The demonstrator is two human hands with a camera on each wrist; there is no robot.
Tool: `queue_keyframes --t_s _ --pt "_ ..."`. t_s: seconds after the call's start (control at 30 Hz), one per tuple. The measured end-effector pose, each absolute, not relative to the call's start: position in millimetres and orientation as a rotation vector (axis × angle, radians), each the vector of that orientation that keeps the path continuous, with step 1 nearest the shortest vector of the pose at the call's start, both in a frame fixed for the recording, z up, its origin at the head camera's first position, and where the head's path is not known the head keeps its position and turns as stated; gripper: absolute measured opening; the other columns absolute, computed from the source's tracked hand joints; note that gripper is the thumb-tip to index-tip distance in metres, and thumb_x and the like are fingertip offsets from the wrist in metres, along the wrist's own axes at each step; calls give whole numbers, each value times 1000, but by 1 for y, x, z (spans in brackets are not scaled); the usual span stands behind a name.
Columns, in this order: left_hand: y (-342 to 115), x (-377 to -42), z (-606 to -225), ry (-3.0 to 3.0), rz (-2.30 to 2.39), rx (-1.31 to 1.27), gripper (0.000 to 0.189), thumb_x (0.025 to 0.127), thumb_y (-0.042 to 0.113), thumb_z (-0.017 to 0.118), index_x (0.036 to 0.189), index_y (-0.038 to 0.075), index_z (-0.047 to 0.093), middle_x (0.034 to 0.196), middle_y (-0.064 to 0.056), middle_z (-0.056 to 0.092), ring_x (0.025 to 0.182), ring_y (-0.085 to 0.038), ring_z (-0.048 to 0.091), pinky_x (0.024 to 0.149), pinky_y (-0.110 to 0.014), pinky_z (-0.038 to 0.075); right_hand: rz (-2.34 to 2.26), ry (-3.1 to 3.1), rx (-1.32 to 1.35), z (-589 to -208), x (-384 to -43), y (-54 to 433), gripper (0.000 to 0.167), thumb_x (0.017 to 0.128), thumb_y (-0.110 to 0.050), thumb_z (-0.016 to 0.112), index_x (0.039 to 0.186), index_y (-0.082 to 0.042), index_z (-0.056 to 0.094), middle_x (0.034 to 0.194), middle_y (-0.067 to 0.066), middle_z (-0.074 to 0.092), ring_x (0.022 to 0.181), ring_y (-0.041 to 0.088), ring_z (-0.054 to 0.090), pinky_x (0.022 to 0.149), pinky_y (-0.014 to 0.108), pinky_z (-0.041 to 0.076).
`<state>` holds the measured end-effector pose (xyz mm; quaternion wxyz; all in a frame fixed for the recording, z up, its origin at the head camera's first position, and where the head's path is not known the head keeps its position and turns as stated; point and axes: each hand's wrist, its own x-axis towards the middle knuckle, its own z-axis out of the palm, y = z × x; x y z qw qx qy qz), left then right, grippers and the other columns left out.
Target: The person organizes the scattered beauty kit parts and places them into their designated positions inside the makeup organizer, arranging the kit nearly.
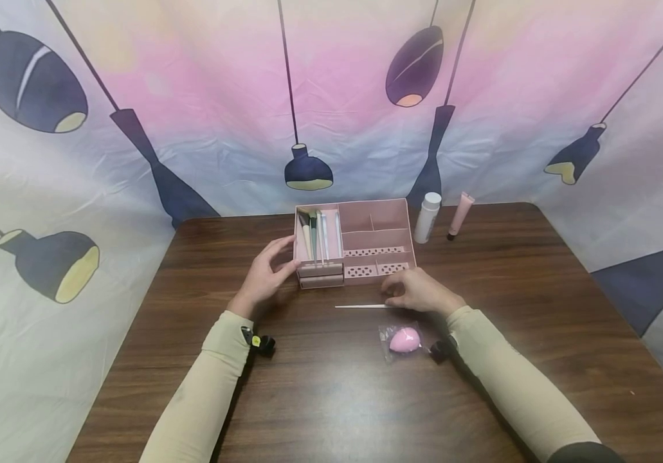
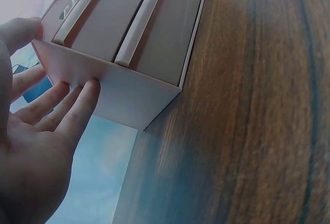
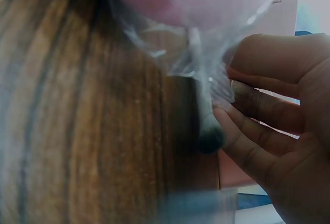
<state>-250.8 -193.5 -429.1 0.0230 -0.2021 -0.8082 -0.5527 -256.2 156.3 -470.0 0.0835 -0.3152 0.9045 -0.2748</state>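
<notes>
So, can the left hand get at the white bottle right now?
Probably not directly: the left hand touches the left side of the pink box, which stands between it and the white bottle. Reaching over or around would likely be needed.

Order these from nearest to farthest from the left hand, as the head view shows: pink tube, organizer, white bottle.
1. Organizer: left hand touches its left side.
2. White bottle: just beyond the organizer's right side.
3. Pink tube: right of the bottle.

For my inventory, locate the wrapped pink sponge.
In the head view, the sponge lies on the table right of centre, nearer than the right hand.
</notes>
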Motion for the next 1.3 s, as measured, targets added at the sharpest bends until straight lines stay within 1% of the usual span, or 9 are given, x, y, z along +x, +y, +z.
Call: queue_keyframes --t_s 0.23,0.47,0.73,0.83,1.07,1.3 --pt "-195 -254 -432 -2521 -1693 -609 56 94 11 64 144 -1 43 146 -21 41 133 -38 44 106 -57 44 -827 2707 -949 -472 -257 156 24 78 -19 82 100 -16 74 91 -3 72 75 5 63 70 22 57" --pt "-195 -254 -432 -2517 -1696 -608 56 95 13 64 145 0 43 146 -20 41 133 -38 43 107 -58 44 -821 2654 -965 -471 -255 157 25 78 -20 81 102 -14 74 90 -5 71 73 5 62 67 21 56" --pt "-195 -253 -433 -2511 -1702 -607 55 95 11 64 144 -1 42 146 -21 41 133 -40 43 107 -59 43 -748 2654 -1073 -473 -254 158 21 79 -7 77 99 -13 76 89 -3 71 73 4 59 65 18 54" --pt "-195 -252 -433 -2507 -1705 -610 55 95 11 64 144 -1 43 145 -22 41 133 -40 43 107 -59 43 -725 2664 -1098 -474 -254 158 19 80 -7 76 99 -13 76 90 -3 71 76 6 60 68 19 55" --pt "-193 -251 -431 -2493 -1706 -634 55 95 10 64 143 -3 43 144 -24 42 132 -41 44 106 -60 43 -699 2695 -1111 -478 -254 159 19 81 -7 75 98 -15 77 94 -3 73 89 12 67 82 30 59" --pt "-193 -250 -430 -2502 -1693 -628 54 94 10 64 143 -3 43 144 -24 42 132 -43 43 106 -60 44 -719 2721 -1111 -477 -253 161 19 80 -7 75 98 -14 76 95 -2 73 91 14 67 84 34 58"
